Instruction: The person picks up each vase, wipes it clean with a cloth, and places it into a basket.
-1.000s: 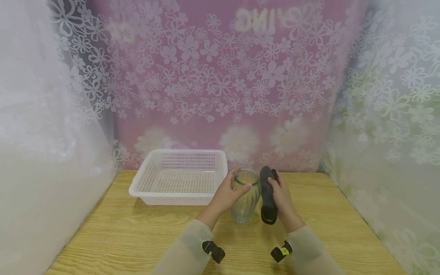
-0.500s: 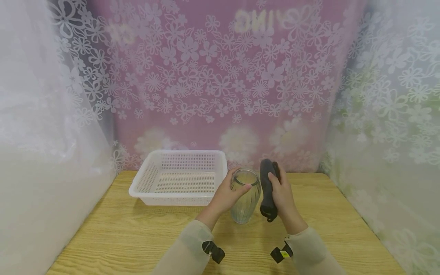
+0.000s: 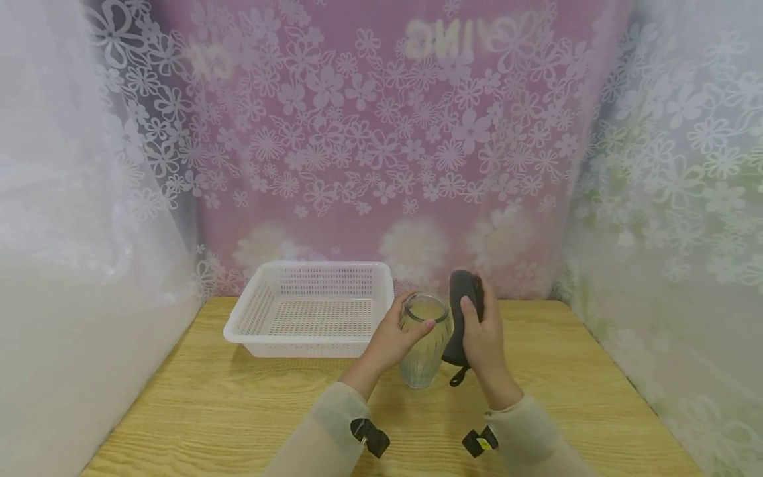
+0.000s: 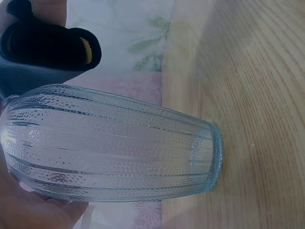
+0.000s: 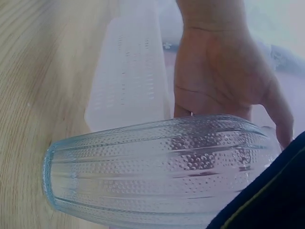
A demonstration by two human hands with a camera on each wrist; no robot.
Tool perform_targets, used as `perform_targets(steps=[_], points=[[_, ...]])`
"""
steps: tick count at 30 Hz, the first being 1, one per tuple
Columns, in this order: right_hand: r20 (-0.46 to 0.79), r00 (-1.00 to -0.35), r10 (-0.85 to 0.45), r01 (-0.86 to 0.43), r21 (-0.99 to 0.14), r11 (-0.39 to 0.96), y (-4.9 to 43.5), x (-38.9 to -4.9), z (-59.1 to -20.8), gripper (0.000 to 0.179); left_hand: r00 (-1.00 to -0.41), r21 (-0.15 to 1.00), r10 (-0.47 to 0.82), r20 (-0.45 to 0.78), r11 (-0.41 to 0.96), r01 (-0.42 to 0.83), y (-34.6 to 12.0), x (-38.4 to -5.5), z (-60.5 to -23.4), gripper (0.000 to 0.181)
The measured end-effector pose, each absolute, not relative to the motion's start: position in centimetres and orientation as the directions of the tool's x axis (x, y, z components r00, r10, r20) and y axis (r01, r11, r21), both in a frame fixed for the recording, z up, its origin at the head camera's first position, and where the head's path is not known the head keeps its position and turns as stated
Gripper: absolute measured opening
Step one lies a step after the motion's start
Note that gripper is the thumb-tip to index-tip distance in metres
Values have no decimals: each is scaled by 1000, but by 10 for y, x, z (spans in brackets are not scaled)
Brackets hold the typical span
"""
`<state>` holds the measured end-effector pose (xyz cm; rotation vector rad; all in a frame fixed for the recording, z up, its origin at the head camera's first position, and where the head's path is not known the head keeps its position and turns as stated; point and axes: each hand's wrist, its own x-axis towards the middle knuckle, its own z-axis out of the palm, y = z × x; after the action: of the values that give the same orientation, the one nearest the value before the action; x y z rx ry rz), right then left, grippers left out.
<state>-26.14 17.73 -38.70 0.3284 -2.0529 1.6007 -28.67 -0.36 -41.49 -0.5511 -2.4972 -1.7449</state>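
A clear ribbed glass vase (image 3: 424, 344) stands upright on the wooden table (image 3: 238, 424). My left hand (image 3: 398, 334) grips it near the rim; the vase (image 4: 109, 143) fills the left wrist view, with my palm at its lower left. My right hand (image 3: 479, 331) holds a dark folded cloth (image 3: 460, 318) upright just right of the vase's mouth, its loop hanging below. The cloth (image 4: 45, 52) shows above the vase in the left wrist view. In the right wrist view the vase (image 5: 162, 167) lies before my left hand (image 5: 224, 67), with the cloth (image 5: 271, 200) at the lower right.
A white perforated plastic basket (image 3: 312, 308) sits on the table left of the vase, with nothing in it. Floral curtains close the back and both sides. Bare wood stretches in front of my arms and to the right.
My right hand has raised the dark cloth and brought it closer against the vase's rim. The left hand and vase have stayed put.
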Motion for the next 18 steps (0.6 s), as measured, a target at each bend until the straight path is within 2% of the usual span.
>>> perform_targets(steps=[4, 9, 14, 18], points=[[666, -740, 99, -604, -721, 339, 172, -263, -391, 58, -936, 899, 259, 237, 307, 313, -4, -287, -415, 78], [761, -644, 72, -684, -616, 391, 166, -262, -394, 61, -935, 900, 260, 242, 300, 316, -4, -287, -415, 78], [819, -571, 57, -721, -533, 443, 161, -266, -400, 63, -932, 904, 270, 241, 287, 316, -4, -288, -416, 78], [834, -548, 57, -727, -509, 462, 156, -269, -406, 63, -932, 906, 273, 239, 281, 315, -4, -288, -416, 79]])
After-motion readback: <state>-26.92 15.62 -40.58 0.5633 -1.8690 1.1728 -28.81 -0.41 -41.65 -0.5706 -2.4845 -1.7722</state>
